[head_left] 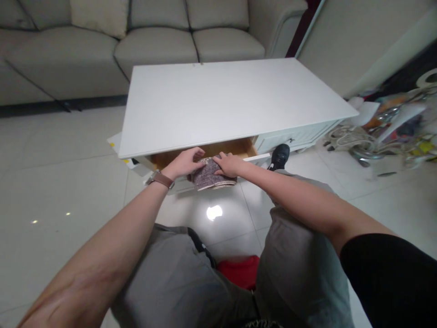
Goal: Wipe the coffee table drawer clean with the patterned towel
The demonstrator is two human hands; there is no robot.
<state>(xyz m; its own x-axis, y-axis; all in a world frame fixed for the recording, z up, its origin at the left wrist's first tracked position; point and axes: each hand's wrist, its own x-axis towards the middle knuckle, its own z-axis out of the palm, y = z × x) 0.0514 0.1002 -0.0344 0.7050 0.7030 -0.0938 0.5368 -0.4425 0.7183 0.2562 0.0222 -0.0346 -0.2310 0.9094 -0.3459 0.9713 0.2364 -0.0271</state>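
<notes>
A folded purple-grey cloth with pale edges [212, 177] hangs over the front of an open drawer [241, 148] in the white coffee table [218, 100]. My left hand [186, 163], below a brown-strapped watch, is at the cloth's left side, its thumb against it and its fingers curved over the drawer. From the right, my right hand [228, 165] grips the cloth's top, fingers spread across it. The drawer's wooden inside shows behind both hands, partly hidden by the tabletop.
Behind the table stands a grey sofa [153, 45] with a cream cushion [99, 16]. A black shoe [280, 157] is by the drawer's right end. Cables [348, 139] and clutter lie at the right. Something red [241, 272] is between my legs.
</notes>
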